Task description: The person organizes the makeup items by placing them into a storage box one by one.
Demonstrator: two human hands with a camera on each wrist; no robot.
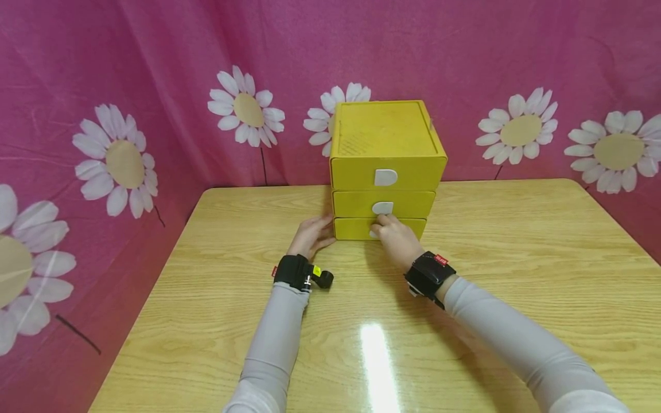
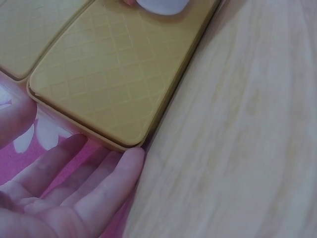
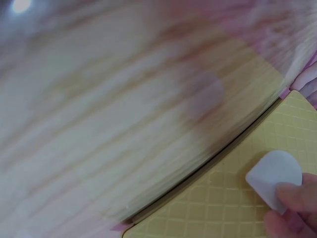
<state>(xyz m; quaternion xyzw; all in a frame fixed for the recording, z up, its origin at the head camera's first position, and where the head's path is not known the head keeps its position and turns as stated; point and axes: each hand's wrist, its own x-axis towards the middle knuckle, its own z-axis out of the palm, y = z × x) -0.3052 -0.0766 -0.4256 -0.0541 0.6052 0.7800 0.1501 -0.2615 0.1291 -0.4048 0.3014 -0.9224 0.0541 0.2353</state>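
A yellow three-drawer cabinet (image 1: 384,129) stands on the wooden table with its drawers pushed in. Each drawer front carries a white handle; the top handle (image 1: 385,177) and middle handle (image 1: 383,207) show plainly in the head view. My right hand (image 1: 396,238) is at the bottom drawer (image 1: 351,228), its fingertips pinching the white handle (image 3: 275,173). My left hand (image 1: 311,236) lies along the cabinet's left side, low near the table. In the left wrist view its fingers (image 2: 106,193) are extended, with fingertips at the lower corner of the bottom drawer (image 2: 114,74).
The wooden table (image 1: 232,241) reaches out on both sides of the cabinet. Behind it and along the left hangs a pink cloth (image 1: 413,46) printed with white daisies. Black bands with small devices are strapped round both wrists.
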